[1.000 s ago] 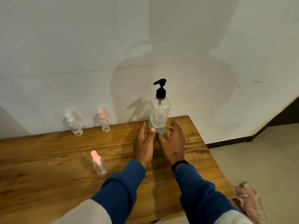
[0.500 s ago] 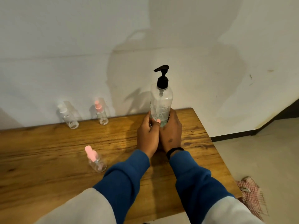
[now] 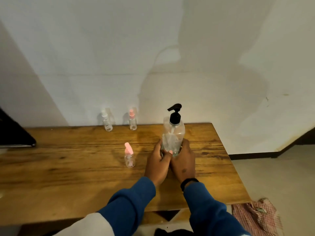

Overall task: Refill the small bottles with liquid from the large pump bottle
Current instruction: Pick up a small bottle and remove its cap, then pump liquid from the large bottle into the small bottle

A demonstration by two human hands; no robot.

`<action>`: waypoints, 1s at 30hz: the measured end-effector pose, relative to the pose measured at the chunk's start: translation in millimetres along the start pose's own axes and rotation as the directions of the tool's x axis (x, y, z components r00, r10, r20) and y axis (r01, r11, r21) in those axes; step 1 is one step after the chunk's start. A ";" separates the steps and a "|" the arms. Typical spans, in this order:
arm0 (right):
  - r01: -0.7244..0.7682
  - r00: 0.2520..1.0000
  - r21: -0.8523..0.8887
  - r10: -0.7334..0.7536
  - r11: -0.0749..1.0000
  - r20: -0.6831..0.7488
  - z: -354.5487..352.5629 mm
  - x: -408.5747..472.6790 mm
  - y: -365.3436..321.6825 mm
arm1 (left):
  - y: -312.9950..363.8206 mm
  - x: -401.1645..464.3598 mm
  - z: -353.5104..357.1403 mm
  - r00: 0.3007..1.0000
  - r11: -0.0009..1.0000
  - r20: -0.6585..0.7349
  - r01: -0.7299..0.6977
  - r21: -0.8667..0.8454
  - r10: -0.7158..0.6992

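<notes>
A large clear pump bottle (image 3: 173, 133) with a black pump head stands upright on the wooden table (image 3: 68, 167). My left hand (image 3: 158, 162) and my right hand (image 3: 185, 160) both grip its lower part from either side. Left of my hands stands a small clear bottle with a pink cap (image 3: 129, 156). Against the wall at the back stand two more small bottles, one with a white cap (image 3: 107, 122) and one with a pink cap (image 3: 132, 121).
A dark flat object (image 3: 13, 133) lies at the table's left edge. A checked pink cloth (image 3: 255, 217) lies on the floor by the table's right front corner. The white wall runs directly behind the table.
My hands closed round the pump bottle's base and brought it from the back of the table toward me. The small bottles stayed where they were.
</notes>
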State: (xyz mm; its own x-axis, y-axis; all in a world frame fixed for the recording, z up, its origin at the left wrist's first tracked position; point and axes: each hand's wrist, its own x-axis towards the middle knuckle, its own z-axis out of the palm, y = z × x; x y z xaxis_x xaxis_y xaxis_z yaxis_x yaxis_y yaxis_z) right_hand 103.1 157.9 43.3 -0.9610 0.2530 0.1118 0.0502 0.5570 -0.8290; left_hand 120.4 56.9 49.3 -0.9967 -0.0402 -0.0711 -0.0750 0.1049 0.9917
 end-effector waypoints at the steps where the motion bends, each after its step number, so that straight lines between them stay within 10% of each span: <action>1: 0.002 1.000 -0.010 -0.002 1.000 0.005 -1.0 -8.1 -2.7 | 0.4 -7.0 -4.3 1.000 1.000 0.001 0.006 0.021 -0.006; 23: -0.013 0.997 -0.084 0.019 0.996 0.081 -12.9 -62.2 -35.2 | 14.2 -52.6 -49.3 0.986 0.991 0.136 0.077 0.111 -0.092; 30: -0.146 0.984 -0.204 0.163 0.968 0.068 -22.8 -84.4 -42.1 | 34.9 -84.5 -88.3 0.991 0.999 -0.121 -0.053 -0.012 0.051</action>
State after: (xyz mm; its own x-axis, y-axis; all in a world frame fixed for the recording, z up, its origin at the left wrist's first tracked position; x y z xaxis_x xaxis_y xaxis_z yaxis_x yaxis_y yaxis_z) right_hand 188.3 131.1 81.2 -0.9562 0.2858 -0.0624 0.2444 0.6633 -0.7073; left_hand 204.9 -23.8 99.4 -0.9880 -0.1544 -0.0065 -0.0214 0.0947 0.9953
